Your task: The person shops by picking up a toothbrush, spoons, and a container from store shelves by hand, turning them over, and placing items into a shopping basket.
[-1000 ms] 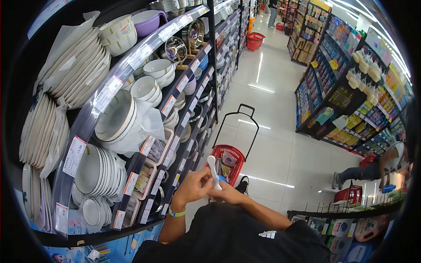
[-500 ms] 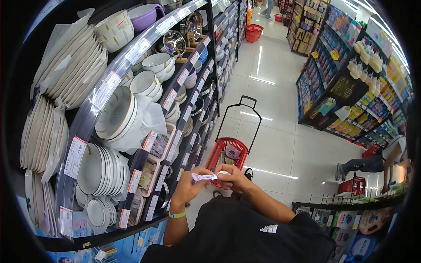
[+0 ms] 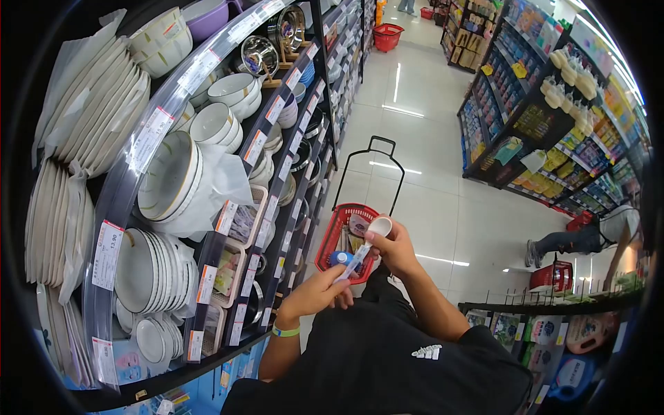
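Observation:
A spoon (image 3: 380, 225) with a whitish bowl and a pale handle slants between my two hands over the red shopping basket. My left hand (image 3: 315, 296) is closed on the handle's lower end. My right hand (image 3: 394, 250) pinches the spoon near its bowl. A clear wrapper or label seems to lie along the handle. Beneath the spoon, the red rolling basket (image 3: 328, 232) stands on the floor with its black pull handle (image 3: 377, 144) raised. Inside it are a bottle with a blue top (image 3: 340, 258) and some packaged goods, partly hidden by my hands.
At left, shelves hold stacked plates (image 3: 136, 270), bowls (image 3: 216, 124) and price tags (image 3: 108, 252). A tiled aisle (image 3: 422, 187) runs ahead. Product racks (image 3: 546, 124) stand at right. Another person (image 3: 567, 238) bends beside a red basket (image 3: 551, 277). A further red basket (image 3: 388, 37) sits up the aisle.
The spoon has turned from nearly level to a slant, its bowl now up and facing me. My right hand has risen to the right; the basket's contents show more.

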